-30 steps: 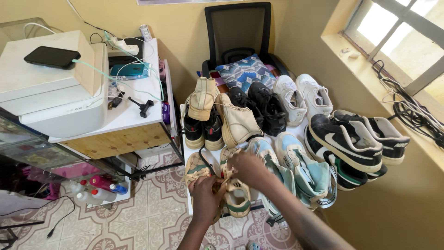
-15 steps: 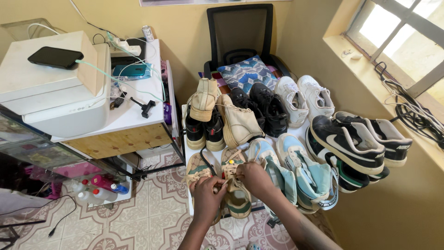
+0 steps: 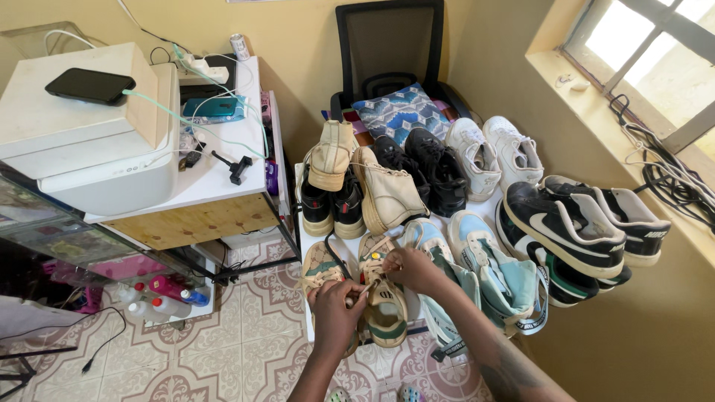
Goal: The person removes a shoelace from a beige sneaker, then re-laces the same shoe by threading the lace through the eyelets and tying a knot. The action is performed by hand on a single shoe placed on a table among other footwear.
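Both hands, left [image 3: 335, 301] and right [image 3: 412, 268], pinch laces over the green-soled sneaker [image 3: 385, 301], each grip closed.

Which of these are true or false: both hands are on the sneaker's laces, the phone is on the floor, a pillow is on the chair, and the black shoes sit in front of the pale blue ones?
1. Both hands work at the laces of the cream and green sneaker. True: the left hand and right hand meet over its laces.
2. The black phone lies on the floor. False: it rests on top of the white printer.
3. A blue patterned pillow sits on the black chair. True.
4. The black high-top shoes stand nearer the person than the pale blue sneakers. False: they stand behind them, toward the chair.
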